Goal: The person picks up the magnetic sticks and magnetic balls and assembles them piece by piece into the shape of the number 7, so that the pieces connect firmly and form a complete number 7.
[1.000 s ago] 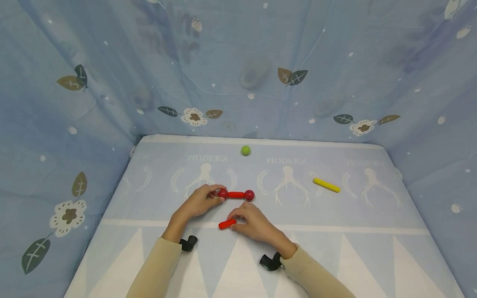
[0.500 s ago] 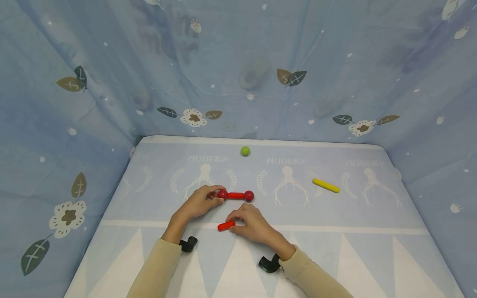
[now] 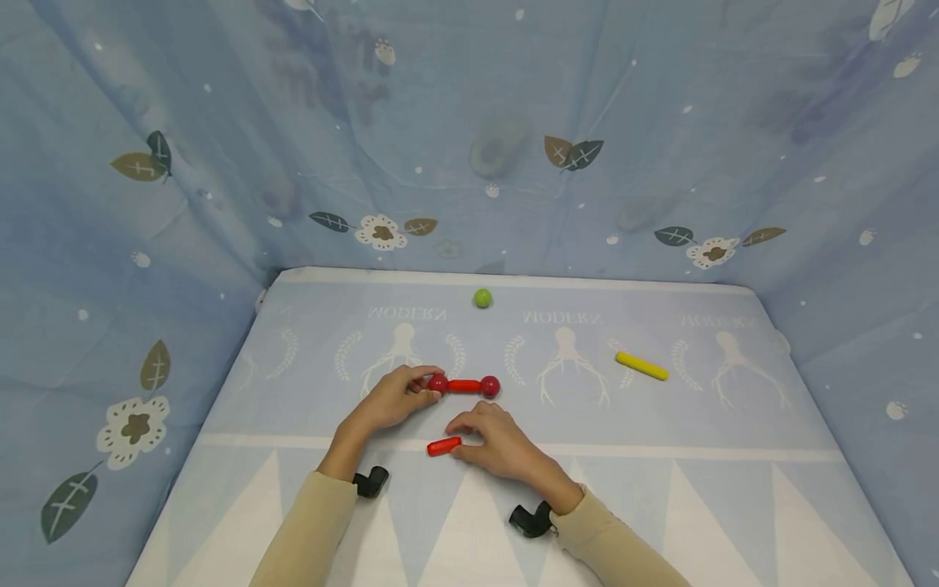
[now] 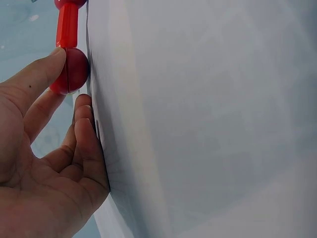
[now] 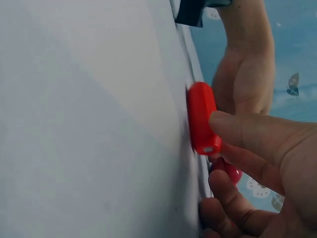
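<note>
My left hand [image 3: 396, 398] pinches a dark red ball [image 4: 77, 74] between thumb and fingers. From that ball a red rod [image 3: 465, 386] runs right to a second dark red ball [image 3: 490, 386], so the three pieces form a dumbbell shape. Nearer to me, a separate short red rod [image 3: 443, 446] lies on the table. The thumb of my right hand [image 3: 502, 440] touches its right end, while the index finger arches beyond it with a small gap in the head view. In the right wrist view the rod's faceted side and a pale hole in its end show.
A green ball [image 3: 482, 298] lies near the table's far edge. To the right rests a yellow rod [image 3: 641, 365]. The table [image 3: 734, 505] has a patterned cloth, and a blue curtain [image 3: 469, 122] hangs behind and at both sides.
The right hand's index finger has lifted slightly away from the loose red rod, which has shifted a little left. The left hand and the dumbbell-shaped piece stay in place.
</note>
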`<state>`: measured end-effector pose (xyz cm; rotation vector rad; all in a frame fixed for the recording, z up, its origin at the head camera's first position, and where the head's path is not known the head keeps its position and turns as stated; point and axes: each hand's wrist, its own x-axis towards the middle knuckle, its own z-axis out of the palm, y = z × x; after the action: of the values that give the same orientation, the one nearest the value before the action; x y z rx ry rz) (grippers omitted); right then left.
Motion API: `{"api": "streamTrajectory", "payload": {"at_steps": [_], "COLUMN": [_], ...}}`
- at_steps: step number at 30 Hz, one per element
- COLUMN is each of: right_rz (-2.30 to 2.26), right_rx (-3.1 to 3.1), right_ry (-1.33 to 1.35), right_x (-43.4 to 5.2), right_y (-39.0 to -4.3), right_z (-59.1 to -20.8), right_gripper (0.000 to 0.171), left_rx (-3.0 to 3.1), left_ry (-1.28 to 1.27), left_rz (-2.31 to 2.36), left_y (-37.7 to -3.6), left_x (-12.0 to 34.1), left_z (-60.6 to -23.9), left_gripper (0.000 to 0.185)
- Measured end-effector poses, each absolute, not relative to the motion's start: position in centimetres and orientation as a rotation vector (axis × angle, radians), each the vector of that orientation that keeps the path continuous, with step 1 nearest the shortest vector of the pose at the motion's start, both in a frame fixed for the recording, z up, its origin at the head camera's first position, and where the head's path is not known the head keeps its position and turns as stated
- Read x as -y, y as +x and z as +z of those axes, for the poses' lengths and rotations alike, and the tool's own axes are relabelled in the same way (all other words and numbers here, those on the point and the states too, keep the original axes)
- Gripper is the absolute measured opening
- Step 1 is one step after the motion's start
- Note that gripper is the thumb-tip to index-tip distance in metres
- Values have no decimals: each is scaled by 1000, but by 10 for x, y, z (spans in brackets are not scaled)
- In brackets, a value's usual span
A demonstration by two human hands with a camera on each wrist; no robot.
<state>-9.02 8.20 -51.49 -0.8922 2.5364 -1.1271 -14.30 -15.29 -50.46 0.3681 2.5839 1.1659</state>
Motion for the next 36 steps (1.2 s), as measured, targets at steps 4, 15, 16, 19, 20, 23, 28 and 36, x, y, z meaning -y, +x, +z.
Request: {"api": "streamTrajectory", "payload": {"at_steps": [4,15,16,19,20,23,28,36], "right_rz": [-1204,-1378,-1384,-1385,-1389,-1400,-1404,-1398], "right_rx": [-2513,-2598,-2607,-2644,-2657,-2701,-2771,-2879], "right_ry": [-882,-633,-611,-548,-527,-477,-388,-191], "right_x": [-93,-140,-145,-160,-165,-182,-210,-256], "right_y": [-92,-99,-99,-102,-103,-105,-108,-114], "right_z": [-513,-506,-506,-507,-507,-508,-507,-504], "right_gripper": [26,25,25,23,23,22,24,26], "left_rx": [-2584,-2583,-2582,-2577,-2576,-2574,-2577,-2570], "left_ry": [368,339,338,338,340,347,344,335], "left_rz": [1159,1160,1161,1164,1165,1168,1161,1171], "left_y": [-143,-142,-142,-142,-142,-142,-142,-142], "left_x": [153,154,154,154,154,153,153,153], "left_z": [-505,-507,-507,-507,-507,-506,-508,-506], "left_gripper": [38,38,38,39,39,39,40,39]}}
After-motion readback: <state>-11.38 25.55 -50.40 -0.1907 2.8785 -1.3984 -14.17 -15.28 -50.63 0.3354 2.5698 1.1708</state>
